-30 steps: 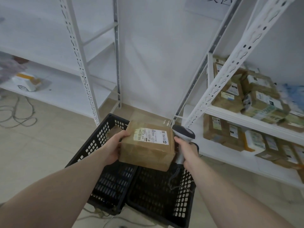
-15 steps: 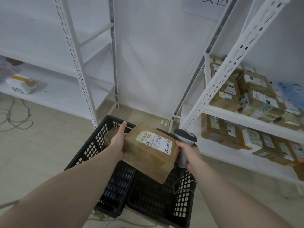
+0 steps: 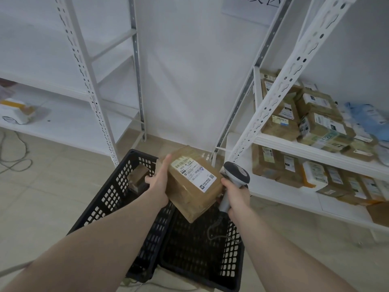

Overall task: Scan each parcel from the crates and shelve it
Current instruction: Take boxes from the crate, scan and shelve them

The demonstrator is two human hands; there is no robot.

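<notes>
Parcel (image 3: 190, 184) tilted, label up — long axis toward lower right, beside scanner (image 3: 235, 180).

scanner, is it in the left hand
No, the right hand grips the scanner by its handle, while the left hand holds the brown parcel above the black crates.

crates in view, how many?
2: black crates on the floor, side by side under the hands. Left crate holds a small box; right crate is under the held parcel. No others visible.
</notes>
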